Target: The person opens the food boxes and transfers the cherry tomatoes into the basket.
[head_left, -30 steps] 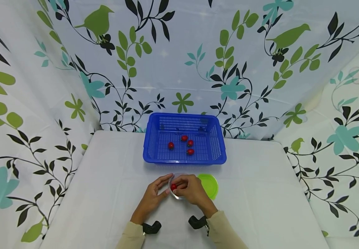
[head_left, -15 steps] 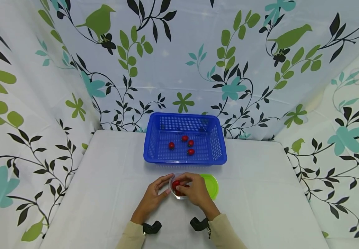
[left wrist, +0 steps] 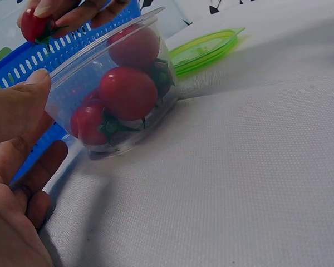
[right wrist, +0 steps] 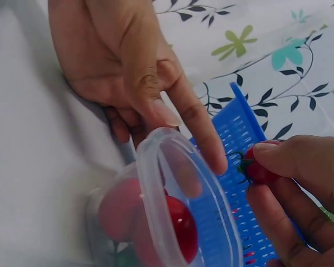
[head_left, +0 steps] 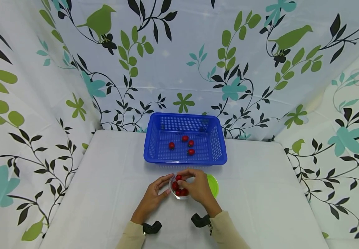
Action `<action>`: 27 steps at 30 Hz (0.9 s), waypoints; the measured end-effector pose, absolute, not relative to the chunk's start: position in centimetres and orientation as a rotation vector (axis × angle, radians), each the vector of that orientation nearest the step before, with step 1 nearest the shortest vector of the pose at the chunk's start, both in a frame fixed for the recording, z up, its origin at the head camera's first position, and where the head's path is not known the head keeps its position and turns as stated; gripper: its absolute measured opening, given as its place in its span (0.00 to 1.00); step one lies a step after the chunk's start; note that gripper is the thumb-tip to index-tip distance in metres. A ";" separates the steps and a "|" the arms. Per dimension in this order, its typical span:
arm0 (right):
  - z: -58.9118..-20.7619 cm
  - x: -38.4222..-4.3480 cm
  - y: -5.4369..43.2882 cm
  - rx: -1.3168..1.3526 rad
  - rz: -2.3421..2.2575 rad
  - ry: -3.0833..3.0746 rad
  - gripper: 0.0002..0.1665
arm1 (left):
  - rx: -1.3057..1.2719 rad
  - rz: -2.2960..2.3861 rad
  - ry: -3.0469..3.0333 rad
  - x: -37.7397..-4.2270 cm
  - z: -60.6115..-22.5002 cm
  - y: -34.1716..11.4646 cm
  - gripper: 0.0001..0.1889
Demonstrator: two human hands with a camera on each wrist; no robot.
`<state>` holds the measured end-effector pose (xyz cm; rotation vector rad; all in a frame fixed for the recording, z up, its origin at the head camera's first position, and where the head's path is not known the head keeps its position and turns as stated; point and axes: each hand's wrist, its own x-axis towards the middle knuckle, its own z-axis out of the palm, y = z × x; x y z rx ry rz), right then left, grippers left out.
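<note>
My right hand [head_left: 201, 188] pinches a cherry tomato [right wrist: 261, 169] between thumb and fingers, above the container's far edge. The tomato's green stalk [left wrist: 44, 40] hangs downward in the left wrist view. Below is a clear plastic container [left wrist: 156, 15] with several red cherry tomatoes [left wrist: 128, 93] inside. My left hand [head_left: 151, 199] is at the container's left side, its thumb [right wrist: 166, 113] at the rim and its index finger reaching along the far side. The other left fingers bend loosely beneath. A green lid [head_left: 213, 186] lies right of the container, partly behind my right hand.
Behind the container stands a blue perforated basket [head_left: 185, 162] with several cherry tomatoes [head_left: 190, 151] spread over its floor. A white cloth [head_left: 104, 193] covers the table. Patterned curtains [head_left: 179, 69] enclose the back and both sides.
My right hand has risen out of the container and shifted slightly away and to the right, a tomato between its fingers. More tomatoes inside show now. My left hand has stayed in place.
</note>
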<state>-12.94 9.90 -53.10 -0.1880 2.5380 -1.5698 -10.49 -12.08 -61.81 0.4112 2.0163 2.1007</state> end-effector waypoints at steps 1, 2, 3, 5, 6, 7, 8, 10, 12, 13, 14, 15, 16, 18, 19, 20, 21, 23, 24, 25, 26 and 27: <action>-53.0 -13.0 9.9 -0.193 -1.573 2.545 0.14 | 0.414 2.103 2.016 -10.5 -61.8 -12.1 0.28; -52.9 -13.1 9.8 -0.192 -1.581 2.550 0.14 | 0.413 2.104 2.017 -10.4 -61.7 -12.1 0.28; -52.8 -13.1 9.8 -0.189 -1.591 2.552 0.14 | 0.406 2.103 2.017 -10.4 -61.7 -12.1 0.28; -52.6 -13.3 9.7 -0.185 -1.610 2.551 0.14 | 0.400 2.100 2.021 -10.4 -61.7 -12.0 0.28; -52.5 -13.4 9.7 -0.185 -1.623 2.548 0.14 | 0.404 2.099 2.025 -10.5 -61.7 -12.1 0.28; -52.4 -13.5 9.7 -0.191 -1.633 2.546 0.15 | 0.412 2.101 2.028 -10.5 -61.8 -12.1 0.28; -52.2 -13.6 9.6 -0.183 -1.641 2.541 0.15 | 0.411 2.100 2.029 -10.5 -61.8 -12.1 0.28; -52.0 -13.8 9.6 -0.181 -1.648 2.541 0.15 | 0.434 2.104 2.036 -10.5 -62.0 -12.1 0.28; -51.8 -14.0 9.5 -0.184 -1.652 2.551 0.15 | 0.451 2.109 2.037 -10.5 -62.0 -12.1 0.28; -51.6 -14.0 9.4 -0.183 -1.658 2.554 0.15 | 0.456 2.109 2.038 -10.5 -62.0 -12.1 0.28; -51.5 -14.1 9.4 -0.178 -1.668 2.555 0.15 | 0.452 2.107 2.038 -10.5 -62.0 -12.1 0.28; -51.3 -14.2 9.3 -0.179 -1.680 2.556 0.15 | 0.460 2.104 2.045 -10.5 -62.0 -12.1 0.28; -51.1 -14.3 9.3 -0.178 -1.689 2.559 0.15 | 0.454 2.100 2.044 -10.5 -62.0 -12.1 0.28; -50.9 -14.4 9.1 -0.175 -1.708 2.557 0.15 | 0.434 2.091 2.044 -10.5 -61.9 -12.1 0.28; -50.8 -14.6 9.1 -0.177 -1.714 2.556 0.15 | 0.426 2.087 2.043 -10.5 -61.8 -12.1 0.28; -50.7 -14.7 9.1 -0.180 -1.723 2.554 0.15 | 0.417 2.086 2.040 -10.5 -61.8 -12.1 0.28; -50.7 -14.8 9.0 -0.186 -1.731 2.553 0.15 | 0.409 2.085 2.035 -10.5 -61.8 -12.1 0.28; -50.7 -15.1 9.0 -0.194 -1.741 2.554 0.15 | 0.388 2.083 2.026 -10.5 -61.7 -12.1 0.28; -50.7 -15.3 9.0 -0.197 -1.746 2.557 0.14 | 0.384 2.082 2.025 -10.5 -61.7 -12.1 0.28; -50.7 -15.5 8.9 -0.203 -1.754 2.558 0.14 | 0.390 2.082 2.026 -10.5 -61.8 -12.1 0.28; -50.7 -15.7 8.9 -0.209 -1.762 2.560 0.14 | 0.391 2.081 2.027 -10.5 -61.8 -12.1 0.28; -50.6 -15.9 8.9 -0.217 -1.771 2.561 0.14 | 0.389 2.081 2.026 -10.5 -61.8 -12.1 0.28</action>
